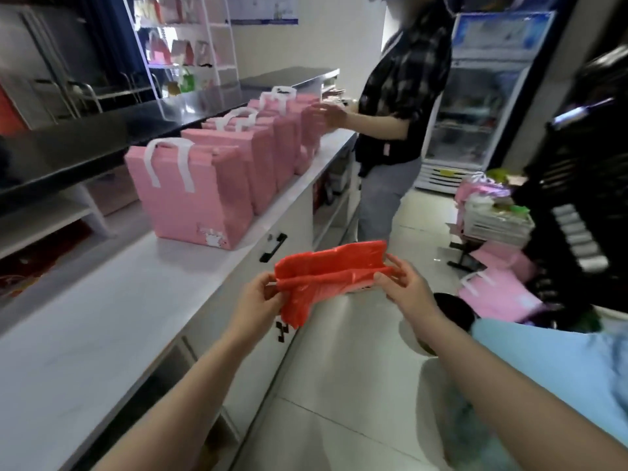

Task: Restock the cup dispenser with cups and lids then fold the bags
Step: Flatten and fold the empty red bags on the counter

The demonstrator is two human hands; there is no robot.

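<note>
Both hands pinch the red plastic bag (326, 273) in mid-air beside the table (102, 317): your left hand (258, 300) holds its left end, your right hand (404, 283) its right end. Expect the thin, crinkled, partly folded film to slip or unfold if either pinch loosens, since nothing supports it below.

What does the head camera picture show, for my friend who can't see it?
Two hands, left hand and right hand, pinch a red plastic bag stretched between them above the floor. Beside them, pink bags with white handles stand in a row on a white counter, where another person works.
</note>
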